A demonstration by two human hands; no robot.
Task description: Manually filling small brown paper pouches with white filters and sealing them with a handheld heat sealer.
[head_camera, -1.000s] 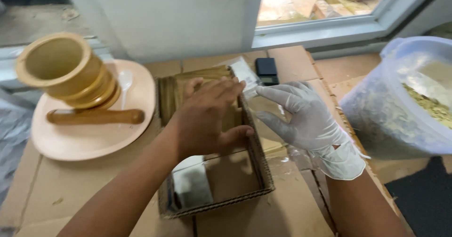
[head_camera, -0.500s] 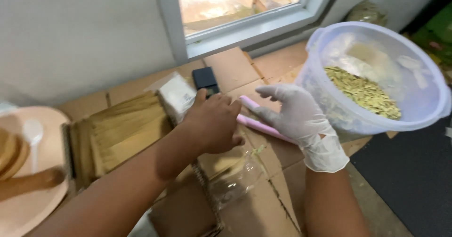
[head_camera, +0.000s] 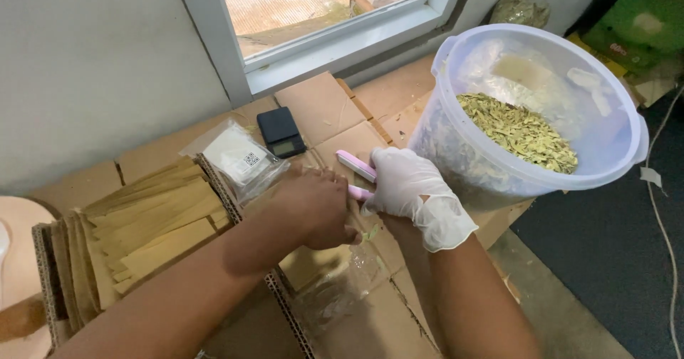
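My gloved right hand (head_camera: 410,188) has its grip pinched on a pink tool (head_camera: 356,166), just in front of the tub (head_camera: 605,166) of dried leaves (head_camera: 520,131). My bare left hand (head_camera: 317,206) lies knuckles up, touching the right; whether its grip is spread or closed I cannot tell. A clear bag (head_camera: 342,288) lies on the cardboard worktop (head_camera: 320,106) below both hands. A small black scale (head_camera: 280,131) sits behind them.

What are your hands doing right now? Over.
Right hand, gloved, grips pink tool. Left hand, bare, presses beside it on cardboard. Bucket of dried leaves close right. Nothing blocking.
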